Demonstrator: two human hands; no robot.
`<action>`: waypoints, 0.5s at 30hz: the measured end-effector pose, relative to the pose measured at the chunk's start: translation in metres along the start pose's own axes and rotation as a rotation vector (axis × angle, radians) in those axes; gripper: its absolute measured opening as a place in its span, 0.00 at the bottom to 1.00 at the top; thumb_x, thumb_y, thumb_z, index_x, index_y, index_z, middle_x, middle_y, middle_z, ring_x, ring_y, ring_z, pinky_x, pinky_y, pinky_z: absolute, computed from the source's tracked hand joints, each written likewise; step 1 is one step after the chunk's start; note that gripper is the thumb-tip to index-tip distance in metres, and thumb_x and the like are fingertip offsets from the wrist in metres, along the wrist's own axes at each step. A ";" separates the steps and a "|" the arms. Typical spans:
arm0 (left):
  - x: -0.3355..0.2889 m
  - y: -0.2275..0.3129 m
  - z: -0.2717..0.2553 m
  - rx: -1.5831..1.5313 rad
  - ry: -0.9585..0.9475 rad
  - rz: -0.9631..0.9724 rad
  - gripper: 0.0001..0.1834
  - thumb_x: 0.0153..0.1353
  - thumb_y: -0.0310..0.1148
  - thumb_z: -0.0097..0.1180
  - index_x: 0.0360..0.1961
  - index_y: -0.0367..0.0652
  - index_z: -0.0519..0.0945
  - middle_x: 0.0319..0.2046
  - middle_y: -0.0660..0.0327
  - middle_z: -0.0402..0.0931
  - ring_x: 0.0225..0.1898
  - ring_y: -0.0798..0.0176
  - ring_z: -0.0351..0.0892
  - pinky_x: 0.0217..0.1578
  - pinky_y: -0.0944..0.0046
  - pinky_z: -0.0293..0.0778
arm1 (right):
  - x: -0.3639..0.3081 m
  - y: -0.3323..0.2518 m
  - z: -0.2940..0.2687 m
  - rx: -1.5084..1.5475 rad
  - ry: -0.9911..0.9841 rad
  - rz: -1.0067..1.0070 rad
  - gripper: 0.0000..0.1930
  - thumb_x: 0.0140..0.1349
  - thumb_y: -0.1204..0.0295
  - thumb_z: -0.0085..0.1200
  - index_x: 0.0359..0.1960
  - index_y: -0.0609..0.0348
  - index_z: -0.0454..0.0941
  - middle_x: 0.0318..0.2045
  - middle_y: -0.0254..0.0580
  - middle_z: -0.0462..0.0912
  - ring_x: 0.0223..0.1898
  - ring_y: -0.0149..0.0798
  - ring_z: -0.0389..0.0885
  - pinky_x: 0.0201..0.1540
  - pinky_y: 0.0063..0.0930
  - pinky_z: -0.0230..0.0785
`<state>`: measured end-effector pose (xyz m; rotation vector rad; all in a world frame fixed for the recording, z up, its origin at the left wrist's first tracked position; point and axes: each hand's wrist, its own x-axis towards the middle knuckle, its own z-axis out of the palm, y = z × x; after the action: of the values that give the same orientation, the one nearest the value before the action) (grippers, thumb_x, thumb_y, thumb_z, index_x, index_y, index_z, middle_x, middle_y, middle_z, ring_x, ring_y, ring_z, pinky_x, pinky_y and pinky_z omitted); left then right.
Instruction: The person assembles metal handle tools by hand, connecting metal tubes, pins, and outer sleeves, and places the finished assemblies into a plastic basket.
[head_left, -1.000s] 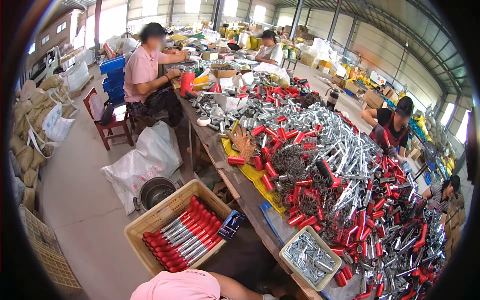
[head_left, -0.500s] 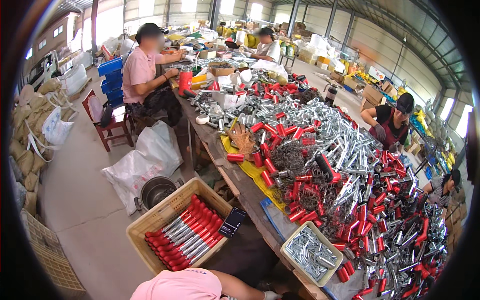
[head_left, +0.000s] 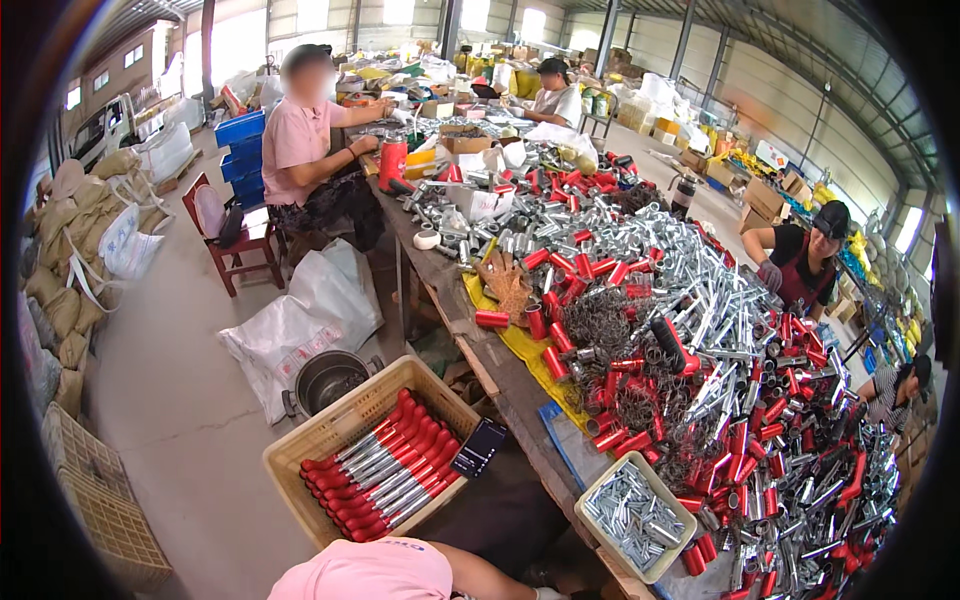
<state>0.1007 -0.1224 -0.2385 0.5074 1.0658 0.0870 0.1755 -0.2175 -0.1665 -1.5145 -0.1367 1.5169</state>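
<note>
My left arm, in a pink sleeve, reaches across the lower edge. Only a sliver of my left hand [head_left: 549, 594], in a whitish glove, shows there; its fingers are cut off, so what it holds is hidden. My right hand is out of view. Beyond my arm a beige plastic crate [head_left: 285, 478] holds several tools with red grips and silver shafts [head_left: 385, 465], laid side by side. A dark phone [head_left: 479, 447] rests at the crate's right corner. Nearest my left hand on the bench is a cream tray [head_left: 594, 519] of small metal pins [head_left: 635, 515].
The long workbench [head_left: 462, 325] is heaped with red sleeves [head_left: 556, 364], silver metal parts [head_left: 700, 290] and wire springs [head_left: 597, 327]. A brown glove [head_left: 505, 287] lies near its edge. A metal pot [head_left: 331, 380] and white sack [head_left: 300, 318] stand on the floor. Several co-workers sit around the bench.
The whole view has shifted slightly, so the scene sits a little right and lower. Less of my gloved left hand shows at the lower edge. The co-worker at the right has lifted their head.
</note>
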 end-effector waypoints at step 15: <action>0.002 -0.001 -0.002 -0.075 0.014 0.034 0.31 0.61 0.38 0.57 0.64 0.42 0.62 0.58 0.52 0.68 0.55 0.52 0.72 0.56 0.54 0.69 | 0.016 0.012 -0.013 -0.372 -0.054 -0.186 0.10 0.63 0.67 0.49 0.33 0.61 0.78 0.26 0.44 0.78 0.27 0.37 0.75 0.31 0.30 0.67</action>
<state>0.0994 -0.1216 -0.2410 0.4576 1.0639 0.1601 0.1837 -0.2201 -0.1893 -1.6957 -0.6035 1.4361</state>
